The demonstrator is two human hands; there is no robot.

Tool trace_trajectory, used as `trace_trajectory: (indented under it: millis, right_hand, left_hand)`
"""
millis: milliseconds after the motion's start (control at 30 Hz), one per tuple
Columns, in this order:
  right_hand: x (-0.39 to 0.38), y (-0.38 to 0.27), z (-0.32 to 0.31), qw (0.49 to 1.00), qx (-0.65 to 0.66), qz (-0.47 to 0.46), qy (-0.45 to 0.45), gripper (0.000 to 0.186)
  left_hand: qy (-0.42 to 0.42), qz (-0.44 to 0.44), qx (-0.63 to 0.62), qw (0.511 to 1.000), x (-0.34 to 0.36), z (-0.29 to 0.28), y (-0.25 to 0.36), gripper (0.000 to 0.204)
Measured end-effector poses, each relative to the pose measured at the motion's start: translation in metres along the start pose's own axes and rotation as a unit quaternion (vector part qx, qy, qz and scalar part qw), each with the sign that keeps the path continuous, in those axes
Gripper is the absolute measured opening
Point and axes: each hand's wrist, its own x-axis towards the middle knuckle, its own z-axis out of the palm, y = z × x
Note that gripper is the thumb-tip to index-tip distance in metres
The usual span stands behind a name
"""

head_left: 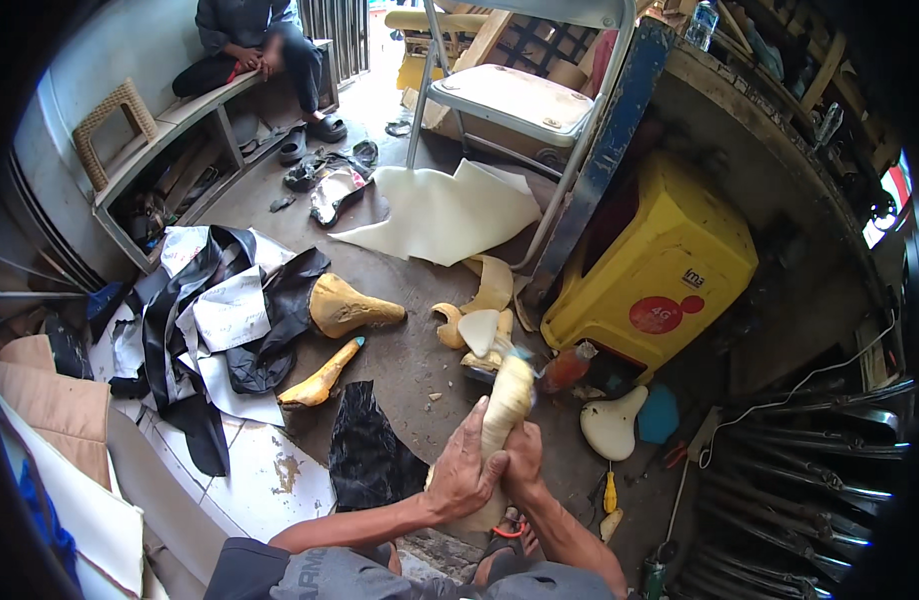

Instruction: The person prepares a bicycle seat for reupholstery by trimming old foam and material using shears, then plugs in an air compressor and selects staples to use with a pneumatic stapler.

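Observation:
A long, pale yellow foam piece (508, 395), like a saddle pad, is held upright and tilted at the lower centre, its top slightly blurred. My left hand (463, 472) grips its near side, fingers and thumb pressed on it. My right hand (523, 460) is closed round its right side. Beyond it lie yellowish foam scraps (488, 285) and a white piece (478, 330). To the left are two yellow saddle-shaped foams (350, 305) (320, 380) and a black sheet (375, 450). A cream saddle (608, 425) lies to the right.
Black and white material (230, 315) is piled left, beside cardboard (55, 420). A white sheet (430, 210) lies before a folding chair (510, 95). A yellow plastic stool (650, 260) and metal tubes (800, 490) are right. A seated person (215, 45) occupies the back-left bench.

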Motion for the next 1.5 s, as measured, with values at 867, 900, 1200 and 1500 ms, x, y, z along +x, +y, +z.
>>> trace_trajectory:
  millis: [867, 900, 1200, 1500]
  right_hand:
    - [-0.003, -0.036, 0.025, 0.987, -0.085, 0.056, -0.123, 0.037]
    - [-0.005, -0.039, 0.029, 0.989, -0.057, -0.022, -0.135, 0.038]
    - [0.002, -0.024, 0.016, 0.998, 0.06, 0.027, -0.013, 0.05]
    - [-0.002, -0.015, 0.011, 0.991, -0.012, 0.125, -0.051, 0.042]
  left_hand:
    - [0.197, -0.268, -0.179, 0.926, 0.016, -0.035, -0.047, 0.061]
    - [0.154, -0.289, -0.315, 0.891, 0.012, -0.043, -0.057, 0.056]
    - [0.139, -0.194, -0.717, 0.655, 0.02, -0.075, -0.046, 0.055]
    - [0.051, -0.296, -0.665, 0.683, 0.01, -0.068, -0.038, 0.055]
